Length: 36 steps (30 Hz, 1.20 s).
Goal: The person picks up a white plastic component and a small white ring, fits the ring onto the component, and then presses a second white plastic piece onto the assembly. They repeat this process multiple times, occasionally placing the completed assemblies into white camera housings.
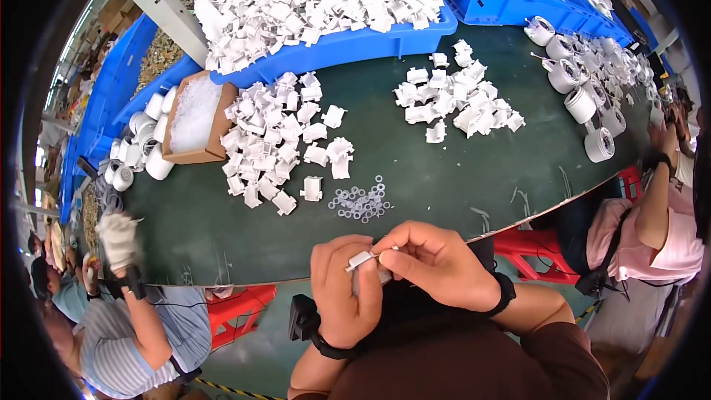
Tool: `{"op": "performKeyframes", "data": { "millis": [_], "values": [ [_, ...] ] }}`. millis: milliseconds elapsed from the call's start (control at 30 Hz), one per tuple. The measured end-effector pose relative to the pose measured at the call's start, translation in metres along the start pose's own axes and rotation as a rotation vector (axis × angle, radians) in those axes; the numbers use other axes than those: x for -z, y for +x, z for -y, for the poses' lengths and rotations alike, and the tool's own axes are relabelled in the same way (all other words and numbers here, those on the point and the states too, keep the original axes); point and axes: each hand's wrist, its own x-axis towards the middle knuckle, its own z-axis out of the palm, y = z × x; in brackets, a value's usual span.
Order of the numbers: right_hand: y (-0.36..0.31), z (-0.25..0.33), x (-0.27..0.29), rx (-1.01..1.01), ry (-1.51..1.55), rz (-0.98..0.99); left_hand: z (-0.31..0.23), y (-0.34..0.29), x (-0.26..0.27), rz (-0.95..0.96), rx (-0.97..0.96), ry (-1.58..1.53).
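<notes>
Close to my body at the table's near edge, my left hand (pixel 342 289) is closed around a small white plastic part (pixel 361 259) with a thin end. My right hand (pixel 443 267) meets it from the right, thumb and forefinger pinched at the part's end. Whatever lies between those fingertips is too small to make out. Just beyond my hands lies a loose cluster of small translucent rings (pixel 361 201). Similar white plastic parts (pixel 270 141) are heaped behind the rings to the left, and another heap of them (pixel 463 96) lies to the right.
A blue crate (pixel 415 43) piled with white parts stands at the back of the green table (pixel 437 185). A cardboard box (pixel 222 122) of translucent pieces sits at left, beside white cylindrical housings (pixel 158 164). More housings (pixel 598 146) stand at right. Co-workers sit on both sides.
</notes>
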Motion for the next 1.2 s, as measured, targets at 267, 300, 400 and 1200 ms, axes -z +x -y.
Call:
{"op": "performKeyframes", "data": {
  "millis": [267, 300, 400, 1200],
  "values": [
    [0.036, 0.055, 0.050, 0.624, -1.365, -0.454, 0.006, 0.001, 0.005, -0.088, 0.007, -0.003],
    [0.043, 0.058, 0.060, 0.615, -1.456, -0.484, 0.007, 0.001, 0.003, -0.084, 0.000, -0.004],
    [0.062, 0.054, 0.081, 0.764, -1.647, -0.452, 0.006, 0.001, 0.001, -0.093, 0.013, -0.014],
    [0.004, 0.017, 0.002, 0.477, -0.614, -0.049, -0.003, -0.015, 0.005, 0.113, -0.033, -0.283]
  ]
}}
